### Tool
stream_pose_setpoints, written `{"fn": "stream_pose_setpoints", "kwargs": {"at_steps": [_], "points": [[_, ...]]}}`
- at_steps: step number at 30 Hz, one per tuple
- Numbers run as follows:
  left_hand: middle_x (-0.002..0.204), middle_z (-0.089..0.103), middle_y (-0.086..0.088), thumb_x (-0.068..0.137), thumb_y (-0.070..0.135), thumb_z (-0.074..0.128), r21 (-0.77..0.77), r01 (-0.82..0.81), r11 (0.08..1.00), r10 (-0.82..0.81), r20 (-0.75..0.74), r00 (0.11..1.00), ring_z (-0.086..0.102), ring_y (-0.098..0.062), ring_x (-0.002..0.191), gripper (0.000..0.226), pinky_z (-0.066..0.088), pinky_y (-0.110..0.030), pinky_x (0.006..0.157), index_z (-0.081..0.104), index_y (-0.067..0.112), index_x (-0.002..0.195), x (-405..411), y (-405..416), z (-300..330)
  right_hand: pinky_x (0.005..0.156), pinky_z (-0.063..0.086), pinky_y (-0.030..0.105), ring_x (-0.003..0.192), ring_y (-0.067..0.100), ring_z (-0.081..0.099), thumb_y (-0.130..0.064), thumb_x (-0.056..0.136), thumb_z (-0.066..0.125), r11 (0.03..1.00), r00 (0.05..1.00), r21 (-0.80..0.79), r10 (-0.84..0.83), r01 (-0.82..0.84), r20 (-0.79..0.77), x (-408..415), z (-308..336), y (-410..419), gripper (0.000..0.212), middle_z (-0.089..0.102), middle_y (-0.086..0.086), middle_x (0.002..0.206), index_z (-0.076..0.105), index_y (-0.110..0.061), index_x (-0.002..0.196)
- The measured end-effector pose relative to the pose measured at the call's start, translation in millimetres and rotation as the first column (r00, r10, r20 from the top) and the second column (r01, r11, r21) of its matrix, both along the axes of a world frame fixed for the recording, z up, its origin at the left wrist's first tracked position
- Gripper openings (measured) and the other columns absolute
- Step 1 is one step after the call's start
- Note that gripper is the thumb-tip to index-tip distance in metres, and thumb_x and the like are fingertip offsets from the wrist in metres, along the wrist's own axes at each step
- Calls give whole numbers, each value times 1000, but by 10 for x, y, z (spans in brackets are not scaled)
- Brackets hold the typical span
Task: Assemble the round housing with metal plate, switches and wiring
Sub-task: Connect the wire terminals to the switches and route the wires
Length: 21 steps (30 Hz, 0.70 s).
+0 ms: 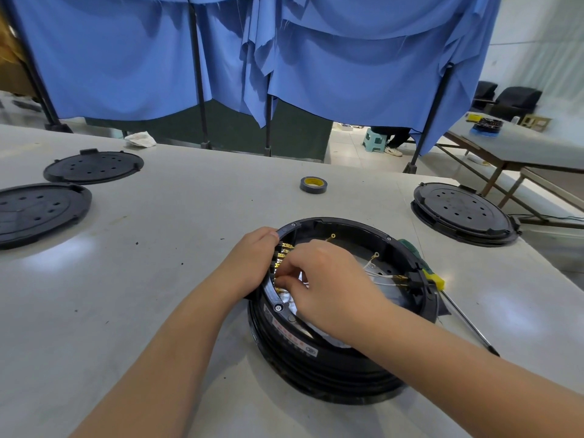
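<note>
Both of our hands are working at the left side of the round housing, which is sitting on the pale surface just in front of us. Our left hand is curling over the outer rim of the housing, its fingers wrapping the edge beside a row of brass terminals. Our right hand is reaching inside the housing with its fingers bent and the tips drawn together near those terminals; we cannot tell whether it is pinching a wire or a terminal, since the fingertips are hiding the spot. White wires with brass connectors are running across the interior to the right wall, over a shiny metal plate that is showing at the bottom. A screwdriver with a green and yellow handle is lying just beside the housing on its right, its shaft pointing toward us. Farther out, a roll of dark tape is resting on the surface beyond the housing. Two black round lids are lying well apart from it at the far left, and a third black round lid is lying at the far right. Blue curtains are hanging behind the surface, and a second table with a few items is standing off to the right.
</note>
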<state>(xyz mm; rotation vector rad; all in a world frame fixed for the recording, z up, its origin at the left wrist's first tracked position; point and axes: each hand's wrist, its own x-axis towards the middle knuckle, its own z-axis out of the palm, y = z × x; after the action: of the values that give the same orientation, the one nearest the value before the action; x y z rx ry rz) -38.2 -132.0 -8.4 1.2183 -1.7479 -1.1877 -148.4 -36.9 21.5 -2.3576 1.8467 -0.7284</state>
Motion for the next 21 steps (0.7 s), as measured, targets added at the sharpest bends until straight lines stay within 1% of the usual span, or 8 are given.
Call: {"fn": "stream_pose_setpoints", "kwargs": {"at_steps": [2, 6, 10, 13, 15, 17, 19, 21], "points": [[69, 47, -2, 98, 13, 38, -7, 0, 1000, 0, 2, 1000, 41, -17, 66, 28, 31, -32, 63, 53, 11, 75, 2, 1, 0, 77, 44, 35, 84, 16, 54, -21, 87, 61, 1000, 1000, 0, 6, -6, -4, -6, -2, -8, 11, 67, -4, 83, 72, -20, 85], [70, 48, -2, 99, 14, 38, -12, 4, 1000, -4, 3, 1000, 41, -18, 69, 27, 32, -32, 64, 54, 9, 78, 3, -1, 0, 76, 45, 35, 83, 15, 54, -22, 87, 62, 1000, 1000, -5, 11, -11, 3, -20, -14, -10, 10, 67, -5, 83, 72, -22, 85], [75, 50, -5, 99, 15, 38, -18, 7, 1000, -7, 10, 1000, 43, -18, 71, 28, 33, -32, 66, 58, 1, 87, 12, 0, -1, 75, 44, 32, 82, 12, 53, -25, 87, 62, 1000, 1000, -3, 11, -11, 18, -31, -24, -18, 9, 65, -8, 83, 70, -24, 86], [69, 51, 0, 98, 15, 40, -38, 3, 999, -3, 9, 1000, 44, -16, 67, 30, 35, -30, 62, 54, 11, 73, 24, -17, -16, 74, 43, 30, 82, 11, 54, -28, 88, 62, 1000, 999, 6, 24, -24, 28, -39, -26, -26, 8, 64, -9, 84, 70, -27, 87], [70, 55, 1, 98, 17, 43, -43, -8, 999, 8, 4, 1000, 48, -14, 67, 30, 38, -28, 64, 58, 13, 72, 40, -28, -19, 73, 41, 26, 80, 8, 52, -29, 88, 62, 999, 999, 13, 32, -32, 37, -52, -25, -28, 9, 63, -10, 84, 71, -27, 90], [74, 60, -1, 98, 22, 45, -36, -5, 999, 5, -12, 1000, 52, -15, 71, 31, 40, -29, 69, 63, 9, 76, 69, -55, -40, 72, 39, 22, 76, 4, 48, -31, 87, 64, 999, 997, 15, 28, -29, 72, -74, -15, -26, 10, 58, -12, 83, 70, -26, 93], [74, 63, -7, 99, 34, 43, -3, -8, 1000, 8, -15, 1000, 56, -18, 72, 42, 42, -31, 70, 64, 2, 82, 99, -75, -64, 70, 40, 19, 74, 2, 49, -33, 85, 67, 1000, 993, 20, 20, -22, 118, -94, 14, -15, 11, 56, -14, 80, 70, -26, 93], [73, 72, -3, 100, 41, 42, 42, -51, 998, 53, -48, 997, 65, -14, 71, 46, 46, -29, 70, 71, 8, 84, 136, -132, -89, 71, 43, 17, 75, 1, 53, -36, 83, 69, 999, 984, 26, 24, -29, 176, -112, 31, -20, 15, 58, -14, 80, 70, -25, 93]]}}
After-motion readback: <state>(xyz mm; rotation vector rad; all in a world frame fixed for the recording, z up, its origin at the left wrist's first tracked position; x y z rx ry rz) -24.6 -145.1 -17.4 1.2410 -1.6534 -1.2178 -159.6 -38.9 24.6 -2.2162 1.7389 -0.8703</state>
